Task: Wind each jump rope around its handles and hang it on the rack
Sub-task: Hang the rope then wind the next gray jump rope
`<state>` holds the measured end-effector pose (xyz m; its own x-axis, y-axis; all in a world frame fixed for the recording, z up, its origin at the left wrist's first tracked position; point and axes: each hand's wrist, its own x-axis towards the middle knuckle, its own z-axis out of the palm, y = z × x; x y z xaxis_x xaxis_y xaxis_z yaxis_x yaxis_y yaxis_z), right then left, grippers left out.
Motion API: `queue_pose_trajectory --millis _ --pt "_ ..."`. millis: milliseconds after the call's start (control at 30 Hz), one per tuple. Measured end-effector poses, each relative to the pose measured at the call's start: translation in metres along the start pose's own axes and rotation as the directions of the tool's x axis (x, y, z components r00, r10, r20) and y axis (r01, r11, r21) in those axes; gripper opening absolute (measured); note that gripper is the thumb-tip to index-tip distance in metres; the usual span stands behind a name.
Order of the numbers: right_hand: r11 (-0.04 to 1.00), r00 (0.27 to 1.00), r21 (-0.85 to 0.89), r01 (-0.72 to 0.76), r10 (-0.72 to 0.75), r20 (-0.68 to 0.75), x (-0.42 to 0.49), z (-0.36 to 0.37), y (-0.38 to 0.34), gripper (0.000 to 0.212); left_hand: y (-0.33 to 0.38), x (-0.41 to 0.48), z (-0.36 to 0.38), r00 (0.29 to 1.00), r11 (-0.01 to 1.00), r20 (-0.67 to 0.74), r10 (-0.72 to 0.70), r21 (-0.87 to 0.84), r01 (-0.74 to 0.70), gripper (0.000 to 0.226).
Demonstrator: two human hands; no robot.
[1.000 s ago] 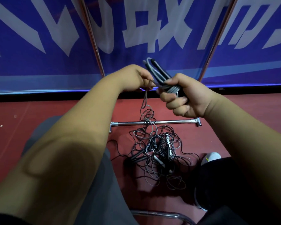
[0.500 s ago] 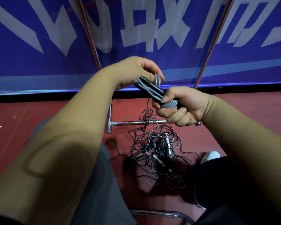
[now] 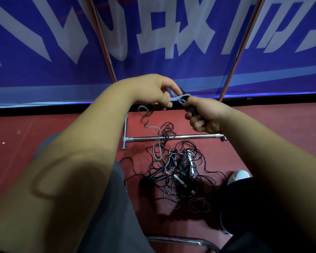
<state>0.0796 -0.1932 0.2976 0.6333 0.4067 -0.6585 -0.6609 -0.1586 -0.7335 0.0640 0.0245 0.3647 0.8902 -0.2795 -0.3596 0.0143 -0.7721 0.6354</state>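
My right hand [image 3: 202, 115] grips a pair of black jump-rope handles [image 3: 191, 109] with grey cord wound round them. Just left of it, my left hand [image 3: 156, 92] pinches the grey cord [image 3: 177, 98] where it meets the handles. The loose grey cord [image 3: 147, 121] trails down from my left hand to the floor. A tangled pile of black and grey jump ropes [image 3: 179, 168] lies on the red floor below my hands. The rack's chrome base bar [image 3: 173, 137] lies on the floor just behind the pile, and its two uprights [image 3: 103, 41] rise in front of the banner.
A blue banner with white characters [image 3: 162, 33] stands close behind the rack. My knees are at the lower left and lower right, with a white shoe [image 3: 239, 177] beside the pile. A chrome tube [image 3: 181, 241] curves at the bottom edge.
Both hands have dropped lower and the handles have tipped from pointing up to lying nearly level. My left hand has come round the handles with the cord, and slack has lifted off the pile.
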Motion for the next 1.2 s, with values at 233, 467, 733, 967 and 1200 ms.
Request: queue_pose_trajectory --millis 233,467,733,967,1200 --pt "0.972 0.982 0.158 0.173 -0.183 0.055 -0.01 0.014 -0.007 0.048 0.0 0.005 0.023 0.973 0.972 -0.037 -0.229 -0.062 0.226 0.021" --pt "0.96 0.986 0.226 0.165 -0.161 -0.035 -0.01 0.005 -0.011 0.05 0.003 0.001 0.007 0.998 0.988 -0.06 -0.035 -0.153 0.025 0.029" --pt "0.927 0.985 0.338 0.162 -0.171 -0.004 -0.012 -0.001 -0.016 0.033 -0.003 -0.004 0.0 0.994 0.952 0.068 0.088 -0.301 -0.064 0.023" --pt "0.874 0.968 0.463 0.148 -0.225 0.115 -0.016 -0.005 -0.022 0.026 -0.009 -0.002 -0.005 0.998 0.99 0.005 0.055 -0.13 -0.054 0.02" --pt "0.882 0.964 0.431 0.19 -0.252 0.091 -0.017 0.0 -0.022 0.03 -0.01 -0.001 -0.004 1.0 0.998 0.026 0.008 -0.063 -0.007 0.014"
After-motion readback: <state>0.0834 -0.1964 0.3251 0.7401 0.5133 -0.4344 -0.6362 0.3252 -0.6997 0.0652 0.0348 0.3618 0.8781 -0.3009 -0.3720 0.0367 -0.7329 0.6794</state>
